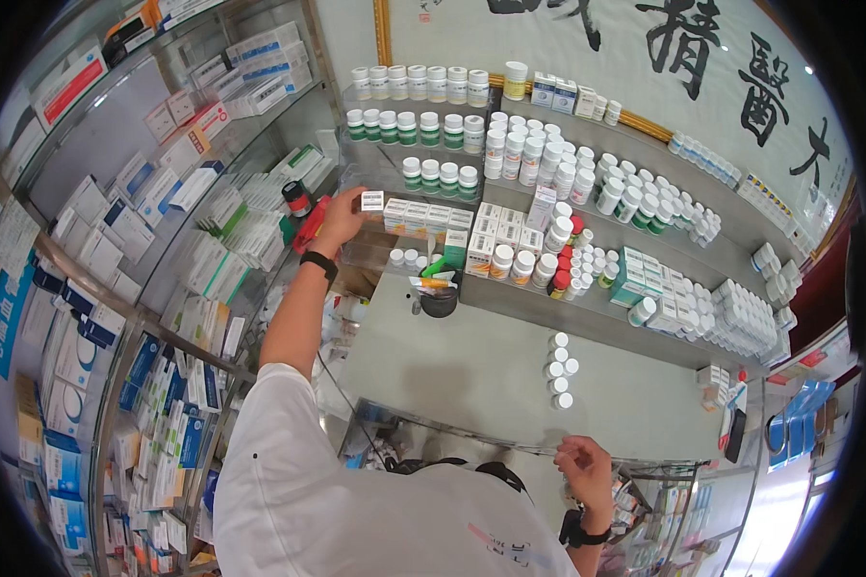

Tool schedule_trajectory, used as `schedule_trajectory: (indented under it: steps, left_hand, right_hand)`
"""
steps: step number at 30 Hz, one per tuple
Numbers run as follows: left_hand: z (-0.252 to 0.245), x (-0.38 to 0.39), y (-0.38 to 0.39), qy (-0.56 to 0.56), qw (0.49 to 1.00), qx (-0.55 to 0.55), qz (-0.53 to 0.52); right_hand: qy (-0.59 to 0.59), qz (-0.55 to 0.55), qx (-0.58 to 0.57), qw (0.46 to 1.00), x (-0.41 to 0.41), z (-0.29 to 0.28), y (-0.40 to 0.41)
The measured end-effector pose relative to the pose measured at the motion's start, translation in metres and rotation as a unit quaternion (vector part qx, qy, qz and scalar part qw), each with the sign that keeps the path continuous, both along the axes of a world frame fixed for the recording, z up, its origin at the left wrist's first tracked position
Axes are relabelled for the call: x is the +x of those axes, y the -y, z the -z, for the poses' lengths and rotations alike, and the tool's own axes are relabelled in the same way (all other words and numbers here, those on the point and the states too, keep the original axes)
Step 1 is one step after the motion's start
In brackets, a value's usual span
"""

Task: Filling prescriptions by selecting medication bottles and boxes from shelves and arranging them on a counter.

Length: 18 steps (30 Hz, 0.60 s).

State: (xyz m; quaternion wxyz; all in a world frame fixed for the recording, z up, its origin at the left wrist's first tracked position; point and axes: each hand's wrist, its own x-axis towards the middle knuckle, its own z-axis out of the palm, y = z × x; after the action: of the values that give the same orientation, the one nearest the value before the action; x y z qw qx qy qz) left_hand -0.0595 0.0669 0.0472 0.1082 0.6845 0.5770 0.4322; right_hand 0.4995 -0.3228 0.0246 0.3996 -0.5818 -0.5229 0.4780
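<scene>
My left hand (340,222) reaches forward to the left end of a low shelf, its fingers on a small white medicine box (372,202) with a printed code. This box stands at the end of a row of similar orange-and-white boxes (417,218). Behind the row, white-capped bottles with green labels (430,177) line a higher tier. My right hand (584,467) hovers by the counter's near edge, loosely curled, with nothing visible in it. Several small white-capped bottles (559,370) stand grouped on the grey counter (476,346), beyond that hand.
A dark pen cup (439,299) stands at the counter's back left. Glass shelves packed with medicine boxes (220,270) rise on the left. Stepped shelves of bottles and boxes (548,162) run along the back. A red object (310,229) and a dark red-labelled jar (296,198) are near my left wrist.
</scene>
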Motion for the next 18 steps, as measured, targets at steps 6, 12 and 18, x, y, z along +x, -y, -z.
schedule_trajectory:
  steps: [6, 12, 18]
  left_hand:
    - [-0.042, 0.01, 0.011, 0.093, 0.976, -0.175, 0.095]
    - [-0.037, 0.006, -0.001, 0.07, 0.965, -0.207, 0.144]
    - [0.02, -0.018, -0.025, 0.012, 0.985, -0.14, 0.104]
  right_hand:
    - [-0.028, 0.036, -0.015, 0.999, 0.005, -0.002, 0.011]
    - [-0.049, 0.034, -0.039, 0.997, 0.002, -0.002, 0.006]
    - [-0.041, 0.018, -0.035, 0.998, -0.002, 0.0, -0.001]
